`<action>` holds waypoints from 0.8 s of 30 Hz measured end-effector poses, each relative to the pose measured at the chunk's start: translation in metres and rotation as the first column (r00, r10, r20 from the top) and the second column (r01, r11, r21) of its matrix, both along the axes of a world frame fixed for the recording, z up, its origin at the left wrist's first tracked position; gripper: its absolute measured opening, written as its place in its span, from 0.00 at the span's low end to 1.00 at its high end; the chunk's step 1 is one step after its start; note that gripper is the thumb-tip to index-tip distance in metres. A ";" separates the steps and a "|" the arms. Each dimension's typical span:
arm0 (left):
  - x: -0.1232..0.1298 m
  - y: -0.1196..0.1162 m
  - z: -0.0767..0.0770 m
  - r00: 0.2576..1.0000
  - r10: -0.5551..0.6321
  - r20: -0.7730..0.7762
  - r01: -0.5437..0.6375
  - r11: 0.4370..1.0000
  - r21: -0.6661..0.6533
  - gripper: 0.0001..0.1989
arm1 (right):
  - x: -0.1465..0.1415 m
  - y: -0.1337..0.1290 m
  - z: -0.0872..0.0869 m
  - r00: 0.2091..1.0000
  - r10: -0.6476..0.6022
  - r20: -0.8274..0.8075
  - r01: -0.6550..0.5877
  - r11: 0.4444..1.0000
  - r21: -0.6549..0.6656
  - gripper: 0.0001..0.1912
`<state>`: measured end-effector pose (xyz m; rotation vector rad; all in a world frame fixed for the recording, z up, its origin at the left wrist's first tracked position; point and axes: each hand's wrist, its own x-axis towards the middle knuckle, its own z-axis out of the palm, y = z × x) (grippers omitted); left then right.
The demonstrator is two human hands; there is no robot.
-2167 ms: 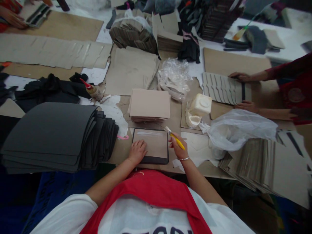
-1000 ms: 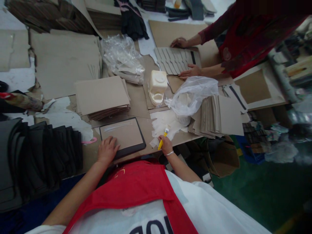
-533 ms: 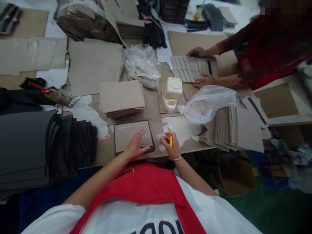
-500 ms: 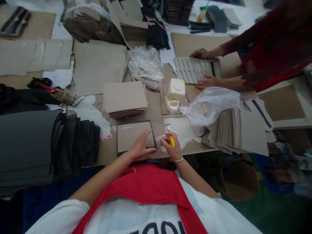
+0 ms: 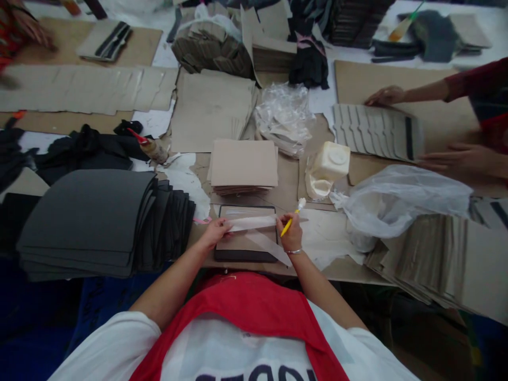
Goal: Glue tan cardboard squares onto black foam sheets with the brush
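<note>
L hand pinches white strip, R hand grips brush & strip's other end.

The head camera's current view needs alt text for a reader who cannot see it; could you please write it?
A person's left hand and right hand hold a pale strip over a dark-edged panel, the right also gripping a yellow brush. Beige sheets are stacked beyond the panel, dark grey sheets piled to its left.
</note>
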<state>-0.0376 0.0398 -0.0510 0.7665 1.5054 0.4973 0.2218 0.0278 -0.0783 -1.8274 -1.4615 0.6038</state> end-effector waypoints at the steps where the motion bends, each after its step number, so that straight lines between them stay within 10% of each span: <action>1: -0.001 0.005 -0.003 0.999 0.020 -0.049 -0.020 1.000 0.008 0.13 | -0.004 0.004 -0.007 1.000 0.007 0.026 -0.007 1.000 -0.002 0.14; 5: -0.005 0.021 -0.016 0.975 0.052 -0.217 -0.039 0.997 0.065 0.09 | -0.013 0.014 -0.028 0.992 0.035 0.122 -0.032 0.999 -0.026 0.12; 11: -0.016 0.034 -0.027 0.786 -0.051 -0.616 0.230 0.949 0.215 0.12 | -0.016 0.022 -0.039 0.959 0.077 0.273 -0.068 0.997 -0.040 0.10; 24: -0.014 0.045 -0.031 0.713 -0.089 -0.696 0.259 0.955 0.143 0.12 | -0.019 0.027 -0.046 0.952 0.091 0.291 -0.066 0.993 -0.093 0.15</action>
